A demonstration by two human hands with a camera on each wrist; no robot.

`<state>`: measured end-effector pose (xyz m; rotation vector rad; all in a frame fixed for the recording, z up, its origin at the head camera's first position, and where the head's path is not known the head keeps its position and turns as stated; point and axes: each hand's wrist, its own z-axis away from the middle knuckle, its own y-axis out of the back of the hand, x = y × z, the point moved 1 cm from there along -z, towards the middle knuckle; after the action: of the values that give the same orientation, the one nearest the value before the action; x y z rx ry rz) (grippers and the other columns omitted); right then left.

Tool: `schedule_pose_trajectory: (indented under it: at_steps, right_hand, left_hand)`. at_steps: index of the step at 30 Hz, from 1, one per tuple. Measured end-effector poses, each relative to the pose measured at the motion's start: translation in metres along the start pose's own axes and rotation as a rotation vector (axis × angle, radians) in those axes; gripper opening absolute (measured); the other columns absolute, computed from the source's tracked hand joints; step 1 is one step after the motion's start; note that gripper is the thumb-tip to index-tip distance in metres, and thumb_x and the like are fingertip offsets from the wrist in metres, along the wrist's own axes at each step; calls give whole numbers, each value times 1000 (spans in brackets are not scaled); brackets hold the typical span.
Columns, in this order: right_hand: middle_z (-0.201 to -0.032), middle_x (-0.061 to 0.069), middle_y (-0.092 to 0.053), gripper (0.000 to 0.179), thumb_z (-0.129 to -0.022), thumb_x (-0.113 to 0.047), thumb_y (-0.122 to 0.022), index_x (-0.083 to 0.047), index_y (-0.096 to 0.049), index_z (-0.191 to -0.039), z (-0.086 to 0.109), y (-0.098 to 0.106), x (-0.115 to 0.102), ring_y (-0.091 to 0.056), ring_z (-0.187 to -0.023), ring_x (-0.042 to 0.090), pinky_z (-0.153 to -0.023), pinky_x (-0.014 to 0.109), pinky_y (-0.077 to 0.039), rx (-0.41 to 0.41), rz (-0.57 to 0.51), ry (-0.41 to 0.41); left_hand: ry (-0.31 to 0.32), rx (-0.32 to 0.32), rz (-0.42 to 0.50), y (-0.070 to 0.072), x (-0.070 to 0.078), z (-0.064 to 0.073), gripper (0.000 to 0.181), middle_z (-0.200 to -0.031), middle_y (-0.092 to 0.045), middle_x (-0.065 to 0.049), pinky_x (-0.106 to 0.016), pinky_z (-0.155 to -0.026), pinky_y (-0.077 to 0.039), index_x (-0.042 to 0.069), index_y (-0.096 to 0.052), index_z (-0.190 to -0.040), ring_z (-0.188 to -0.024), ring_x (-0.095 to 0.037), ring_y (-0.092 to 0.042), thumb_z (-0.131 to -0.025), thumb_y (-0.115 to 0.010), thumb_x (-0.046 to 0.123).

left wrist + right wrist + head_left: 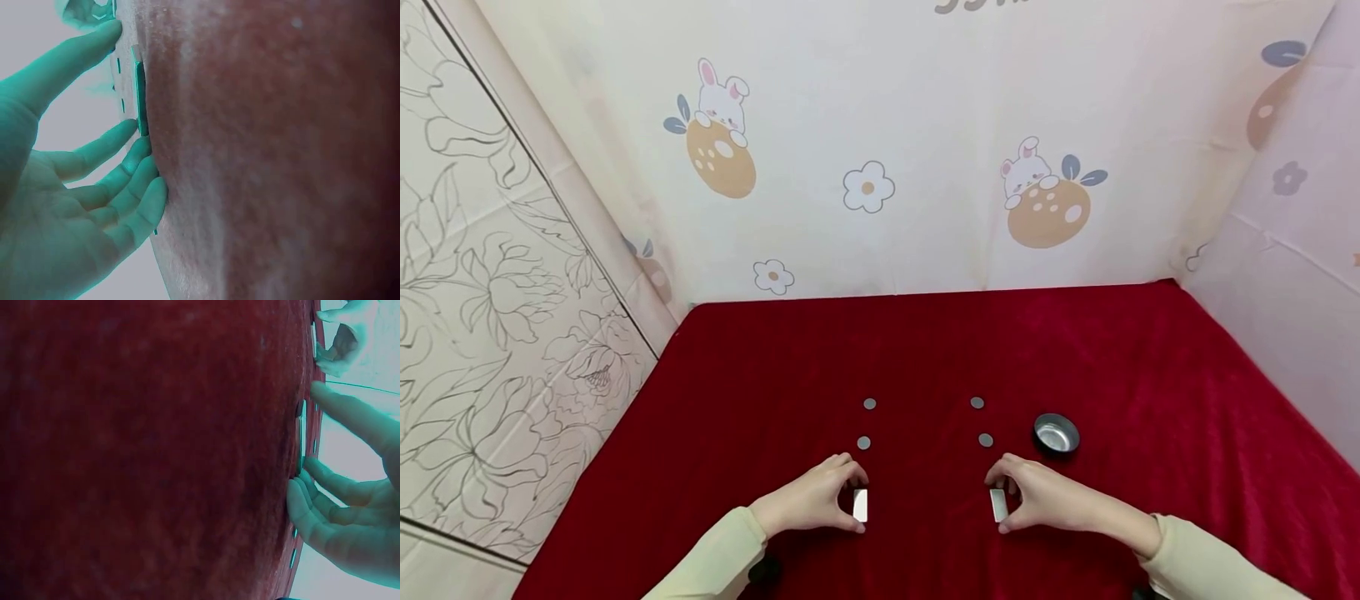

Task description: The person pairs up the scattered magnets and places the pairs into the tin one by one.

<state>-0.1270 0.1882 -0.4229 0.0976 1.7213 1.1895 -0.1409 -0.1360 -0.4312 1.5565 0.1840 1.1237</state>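
On the red cloth, my left hand [820, 497] is curved around a flat silver rectangular plate [861, 505], its thumb at the near end and fingertips at the far end. In mirror fashion, my right hand [1045, 495] brackets a second silver rectangular plate [998, 505]. The left wrist view has the left plate [141, 97] flat on the cloth, the thumb slightly apart from its end. Thumb and index finger likewise stand around the right plate [302, 434] in the right wrist view, with a small gap at the thumb.
Two small grey discs lie beyond the left hand, a far one [869, 403] and a nearer one [863, 442]. Two more, one far [977, 402] and one near [986, 440], lie beyond the right hand. A round dark dish [1056, 434] stands right of them. A patterned curtain [925, 242] hangs behind.
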Motion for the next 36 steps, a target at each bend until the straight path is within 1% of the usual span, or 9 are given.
schedule_pose_trajectory:
  at_steps: [6,12,15,18,23,28,36]
  right_hand:
    - [-83,-6,-48,37,-60,-13,-78,-6,-57,-90,-1,-3,-1,-45,-70,3,-61,20,-41,16,37,-35]
    - [-81,-7,-45,32,-59,-6,-74,-6,-56,-85,-2,-5,-6,-43,-67,2,-58,19,-40,32,115,-43]
    - [-80,-7,-44,30,-57,-3,-70,-7,-55,-83,-2,-5,-8,-40,-65,1,-56,18,-38,39,146,-40]
    - [-79,-7,-44,29,-57,-4,-68,-7,-55,-83,-2,-6,-10,-38,-64,0,-55,17,-38,40,165,-39]
    - [-79,-7,-45,28,-58,-4,-68,-8,-55,-83,-4,-6,-11,-37,-63,-2,-55,16,-37,33,172,-19]
    - [-80,-8,-45,28,-59,-5,-68,-9,-55,-83,-8,-8,-12,-38,-64,-1,-55,16,-37,21,161,0]
    - [-80,-8,-46,27,-58,-6,-68,-9,-55,-82,-17,-14,-15,-39,-66,0,-58,16,-38,30,194,36]
  left_hand:
    - [-2,1,-11,-3,-2,-3,41,-88,-47,7,-17,-71,-40,9,-56,-96,-81,-5,-40,-67,-77,28]
    - [-3,17,-41,-3,1,-4,36,-84,-46,7,-17,-68,-39,7,-57,-91,-77,-4,-39,-67,-77,25]
    - [-6,13,-66,-3,3,-4,33,-82,-47,8,-16,-67,-39,7,-58,-90,-76,-3,-39,-67,-76,24]
    - [-25,12,-114,-3,5,-6,31,-81,-47,8,-15,-66,-39,8,-58,-88,-75,-3,-39,-67,-74,24]
    - [-59,11,-163,-4,7,-10,28,-78,-48,8,-14,-66,-39,10,-58,-85,-73,-3,-40,-66,-73,24]
    - [-71,-6,-189,-7,11,-17,28,-77,-47,10,-13,-65,-38,11,-58,-84,-72,-2,-40,-66,-73,26]
    - [-92,-15,-230,-8,17,-27,28,-77,-46,11,-11,-64,-37,13,-58,-84,-71,-1,-40,-66,-73,27]
